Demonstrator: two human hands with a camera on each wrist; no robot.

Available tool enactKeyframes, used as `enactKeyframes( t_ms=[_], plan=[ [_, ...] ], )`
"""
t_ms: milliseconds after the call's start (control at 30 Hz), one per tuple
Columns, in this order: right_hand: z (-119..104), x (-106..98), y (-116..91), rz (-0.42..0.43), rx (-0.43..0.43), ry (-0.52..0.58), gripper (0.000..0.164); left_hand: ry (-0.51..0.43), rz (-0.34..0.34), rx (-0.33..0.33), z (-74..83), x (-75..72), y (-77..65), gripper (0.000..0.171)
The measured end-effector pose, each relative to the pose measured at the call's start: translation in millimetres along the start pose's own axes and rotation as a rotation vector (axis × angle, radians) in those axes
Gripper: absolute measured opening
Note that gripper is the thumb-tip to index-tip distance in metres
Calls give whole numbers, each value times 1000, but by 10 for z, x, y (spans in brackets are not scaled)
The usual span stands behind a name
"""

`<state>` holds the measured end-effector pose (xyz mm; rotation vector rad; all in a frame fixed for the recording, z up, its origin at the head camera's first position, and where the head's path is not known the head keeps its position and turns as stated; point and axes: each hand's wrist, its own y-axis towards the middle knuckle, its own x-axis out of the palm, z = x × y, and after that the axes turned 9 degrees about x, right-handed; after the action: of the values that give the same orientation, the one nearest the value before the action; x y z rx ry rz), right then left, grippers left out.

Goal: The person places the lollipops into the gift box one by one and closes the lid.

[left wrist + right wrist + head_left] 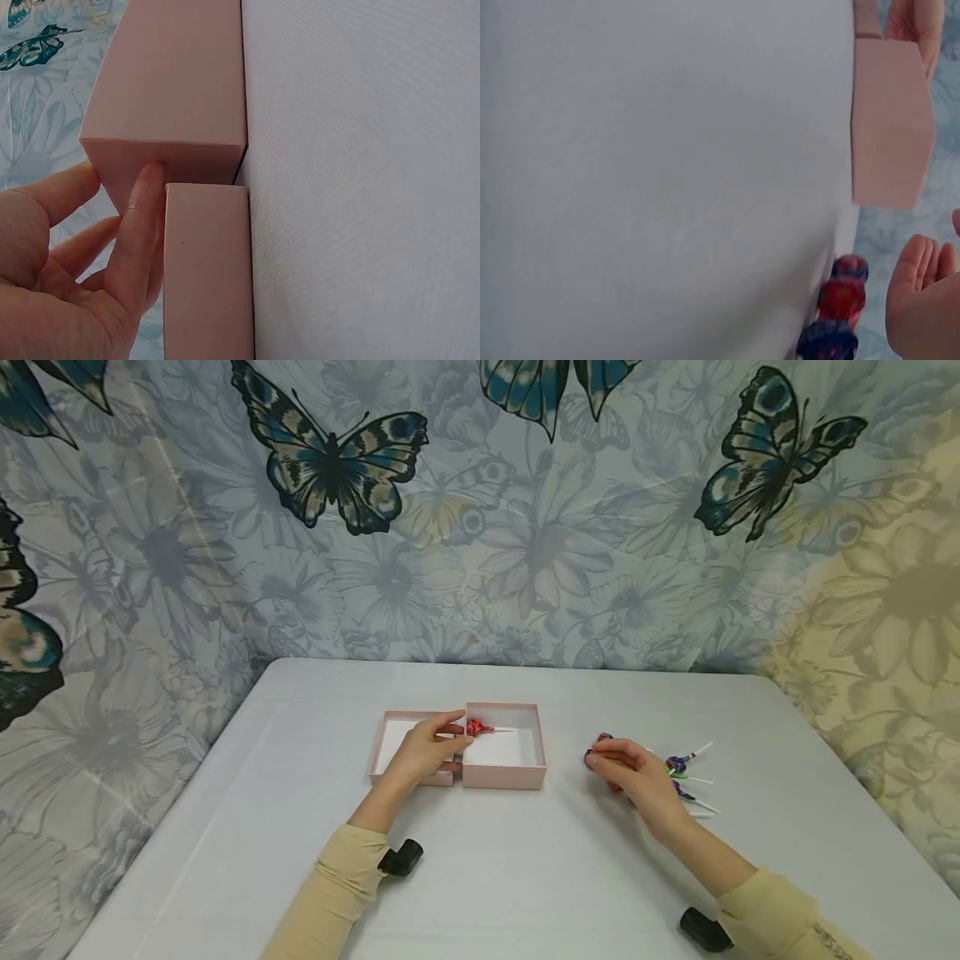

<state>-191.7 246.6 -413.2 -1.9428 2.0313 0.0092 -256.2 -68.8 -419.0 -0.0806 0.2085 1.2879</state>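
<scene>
A deep pink box (504, 777) with a white inside holds one red-wrapped lollipop (478, 727). Against its left side stands a shallower pink tray or lid (411, 716). My left hand (431, 746) rests at the seam; its outstretched fingers touch the deep box's left wall, with the thumb at the rim. Over on the right, my right hand (633, 774) hovers at a group of lollipops, fingers loosely bent. Lollipop heads (840, 298) lie beside it in the right wrist view. No lollipop shows between its visible fingers there, though the frame cuts off the thumb.
More purple-wrapped lollipops (678, 764) lie behind the right hand, their white sticks pointing right. A white table (525, 877) carries everything. Behind it hangs a butterfly-patterned cloth (525, 568).
</scene>
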Motion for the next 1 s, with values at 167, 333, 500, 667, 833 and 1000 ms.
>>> enactKeyframes(
  t_ms=[167,333,500,667,833,1000],
  plan=[
    [43,-161,19,22,-20,-56,54,-16,21,13,-13,-15,6,55],
    [80,-293,17,52,-14,-145,54,-18,17,25,-14,-21,9,54],
    [106,-404,22,82,-60,-306,47,-22,20,14,-5,-13,2,55],
    [144,-476,56,126,-196,-492,35,-30,22,5,1,-4,3,55],
    [187,-513,95,139,-381,-631,23,-25,25,-5,-3,1,10,55],
    [206,-507,97,110,-465,-706,25,-21,26,-7,1,5,11,56]
  ],
)
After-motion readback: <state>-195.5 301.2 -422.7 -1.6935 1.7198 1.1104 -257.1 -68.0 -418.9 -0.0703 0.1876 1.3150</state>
